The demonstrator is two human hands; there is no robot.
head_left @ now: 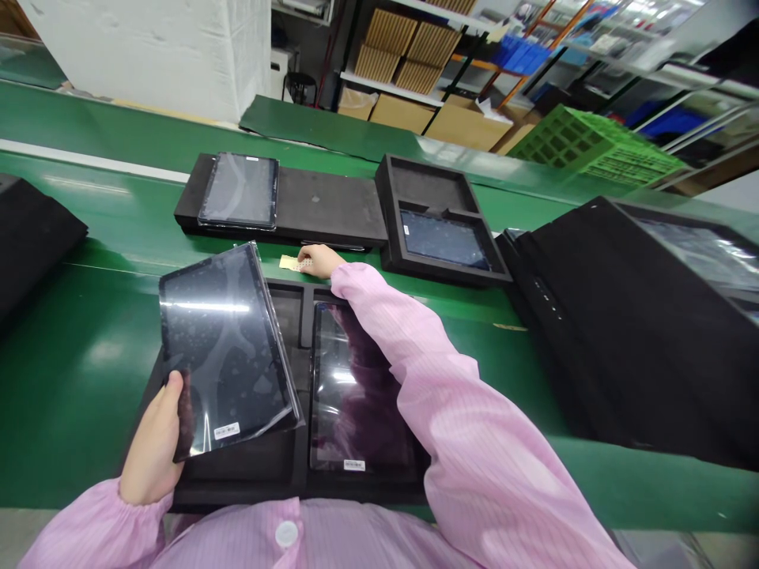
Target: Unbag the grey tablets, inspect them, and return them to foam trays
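Note:
My left hand (155, 442) grips the lower left edge of a glossy black tablet screen panel (225, 348) in clear film, tilted above the black foam tray (237, 478). A small white label sits near the panel's bottom edge. A second screen panel (353, 395) lies in the tray's right compartment, partly covered by my right sleeve. Beyond the tray, my right hand (320, 261) is closed with its fingertips on a small yellowish sheet (289, 262) of dotted stickers on the green bench.
Behind lies a dark foam block (332, 201) with another film-covered panel (243, 190) on it. Beside it, a foam tray (409, 178) holds a panel in its front compartment. Large black foam trays (640, 332) stack at right; more black foam (35, 237) sits at left.

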